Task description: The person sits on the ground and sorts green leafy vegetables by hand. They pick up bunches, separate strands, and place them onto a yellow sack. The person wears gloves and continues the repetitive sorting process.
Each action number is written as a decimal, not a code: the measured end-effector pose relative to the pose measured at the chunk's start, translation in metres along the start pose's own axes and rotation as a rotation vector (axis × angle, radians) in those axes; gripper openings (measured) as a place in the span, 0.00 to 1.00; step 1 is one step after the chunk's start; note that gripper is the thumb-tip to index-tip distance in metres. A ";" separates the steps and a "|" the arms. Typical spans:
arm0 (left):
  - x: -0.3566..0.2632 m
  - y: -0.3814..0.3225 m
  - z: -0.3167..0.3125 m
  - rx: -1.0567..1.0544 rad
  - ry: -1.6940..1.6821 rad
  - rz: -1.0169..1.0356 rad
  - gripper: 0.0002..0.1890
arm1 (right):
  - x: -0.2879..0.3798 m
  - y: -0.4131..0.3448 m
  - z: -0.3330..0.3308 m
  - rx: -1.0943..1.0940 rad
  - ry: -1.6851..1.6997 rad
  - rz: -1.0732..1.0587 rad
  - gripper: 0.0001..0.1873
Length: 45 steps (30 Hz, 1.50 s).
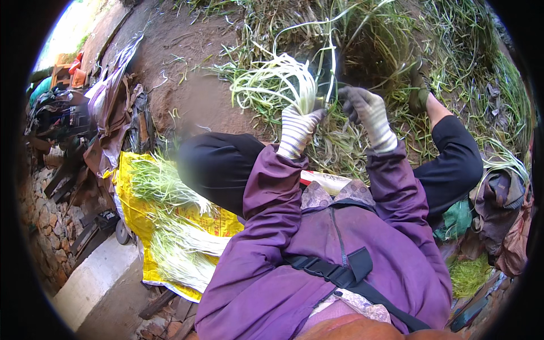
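My left hand, in a striped knit glove with dark fingers, is closed around a bundle of long pale stalks; their looped white ends hang over beyond the fist. A single pale strand rises beside this hand. My right hand, gloved alike, is raised just right of that strand with its fingers bent; whether it pinches a stalk cannot be told. Beyond both hands lies a heap of green and dried stalks. Several bunches of pale-and-green stalks rest on a yellow woven plastic sack at the left.
Loose stalk scraps cover the soil between my bent legs. A concrete block and a stone wall stand at the lower left, near crumpled cloth. At the right are a green plastic bag, bundled fabric and more stalks.
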State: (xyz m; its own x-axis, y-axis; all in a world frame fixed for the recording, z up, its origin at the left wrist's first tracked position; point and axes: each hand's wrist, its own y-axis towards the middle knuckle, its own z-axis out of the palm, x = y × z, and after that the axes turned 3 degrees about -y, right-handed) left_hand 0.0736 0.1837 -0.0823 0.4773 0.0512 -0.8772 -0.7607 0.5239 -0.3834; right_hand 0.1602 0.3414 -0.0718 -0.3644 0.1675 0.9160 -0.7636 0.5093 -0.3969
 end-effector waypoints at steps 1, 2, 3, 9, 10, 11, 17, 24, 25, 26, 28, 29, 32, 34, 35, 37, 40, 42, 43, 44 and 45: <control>0.002 0.001 0.003 0.054 0.038 0.003 0.11 | 0.002 0.006 0.002 0.019 -0.022 0.016 0.19; 0.004 -0.001 0.005 0.058 0.048 0.014 0.11 | 0.003 0.009 0.007 0.062 0.103 0.074 0.16; 0.006 -0.002 0.007 0.055 0.048 -0.026 0.12 | 0.002 0.012 0.013 0.083 0.130 0.095 0.14; 0.020 0.001 0.003 0.060 -0.182 -0.164 0.11 | -0.015 0.009 0.026 0.005 0.341 0.001 0.08; 0.023 0.002 0.002 0.096 -0.154 -0.188 0.11 | -0.017 0.008 0.024 -0.009 0.313 0.044 0.08; 0.027 0.005 0.003 0.066 -0.196 -0.194 0.10 | -0.018 0.007 0.022 -0.018 0.295 0.057 0.08; 0.036 0.015 0.001 -0.106 -0.286 -0.145 0.10 | -0.028 0.006 0.016 -0.087 0.162 0.014 0.09; 0.026 0.013 0.006 -0.232 -0.165 -0.054 0.08 | -0.077 0.020 0.007 -0.034 -0.086 0.231 0.11; 0.024 0.015 0.006 -0.261 -0.121 0.074 0.08 | -0.083 0.023 0.007 -0.060 -0.288 0.210 0.12; 0.023 0.015 0.005 -0.232 -0.164 0.048 0.08 | -0.086 0.024 0.004 -0.052 -0.491 0.240 0.14; 0.023 0.015 0.004 -0.230 -0.121 -0.009 0.08 | -0.087 0.025 0.002 -0.055 -0.822 0.136 0.17; 0.024 0.016 0.004 -0.221 -0.096 -0.019 0.08 | -0.083 0.024 0.003 0.002 -0.496 0.199 0.18; 0.028 0.013 0.008 -0.181 -0.069 -0.049 0.07 | -0.063 0.013 0.010 0.100 0.219 0.105 0.18; 0.031 0.011 0.012 -0.124 -0.050 -0.080 0.07 | -0.045 0.011 0.021 0.076 0.168 0.015 0.16; 0.031 0.009 0.011 -0.090 -0.018 -0.096 0.08 | -0.038 0.010 0.028 0.037 0.225 -0.044 0.14; 0.030 0.009 0.008 -0.164 -0.154 -0.101 0.07 | -0.027 0.009 0.024 -0.090 0.207 -0.006 0.13; 0.024 0.010 -0.008 -0.237 -0.350 -0.108 0.09 | -0.021 0.014 -0.005 -0.259 0.285 -0.012 0.10; 0.024 0.012 -0.013 -0.196 -0.398 -0.156 0.09 | -0.022 0.017 -0.020 -0.347 0.291 -0.039 0.10; 0.025 0.013 -0.015 -0.174 -0.402 -0.144 0.09 | -0.023 0.017 -0.026 -0.334 0.288 -0.072 0.10; 0.025 0.013 -0.016 -0.161 -0.404 -0.145 0.09 | -0.023 0.016 -0.031 -0.318 0.298 -0.038 0.10; 0.026 0.014 -0.017 -0.128 -0.418 -0.148 0.09 | -0.022 0.016 -0.036 -0.352 0.295 -0.077 0.10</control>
State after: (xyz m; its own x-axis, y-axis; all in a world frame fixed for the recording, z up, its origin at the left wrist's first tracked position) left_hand 0.0681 0.1781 -0.1151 0.7011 0.3358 -0.6290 -0.7069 0.4431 -0.5513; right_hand 0.1750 0.3759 -0.0959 -0.1076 0.3252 0.9395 -0.5363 0.7767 -0.3303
